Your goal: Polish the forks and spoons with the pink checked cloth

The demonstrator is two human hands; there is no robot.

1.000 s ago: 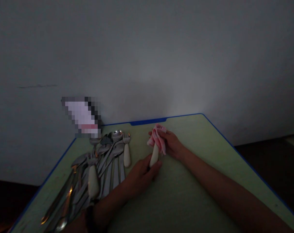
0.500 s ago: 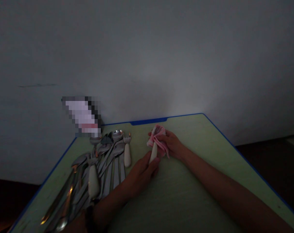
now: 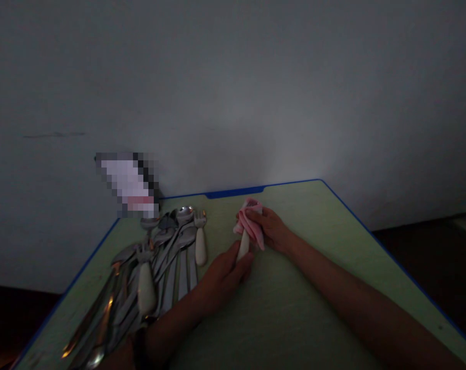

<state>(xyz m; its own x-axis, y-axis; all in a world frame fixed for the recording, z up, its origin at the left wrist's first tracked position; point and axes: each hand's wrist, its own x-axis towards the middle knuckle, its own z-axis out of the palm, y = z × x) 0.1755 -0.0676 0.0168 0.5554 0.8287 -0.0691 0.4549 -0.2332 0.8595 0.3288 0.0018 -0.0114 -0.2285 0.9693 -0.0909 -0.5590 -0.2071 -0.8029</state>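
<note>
My left hand [image 3: 222,277] is closed round the white handle of a utensil [image 3: 243,247] at the middle of the green table [image 3: 317,241]. My right hand [image 3: 273,229] pinches a pink cloth [image 3: 250,224] wrapped over the utensil's upper end, so its head is hidden. Both hands rest low on the tabletop.
A spread of several metal spoons and forks [image 3: 167,252], some with white handles, lies on the table's left side. A blurred-out object [image 3: 129,184] stands at the table's back left corner. The table has a blue edge [image 3: 233,193] against a pale wall.
The pink cloth has slid along the utensil's upper end under my right hand. My left hand has kept its grip on the handle almost in place.
</note>
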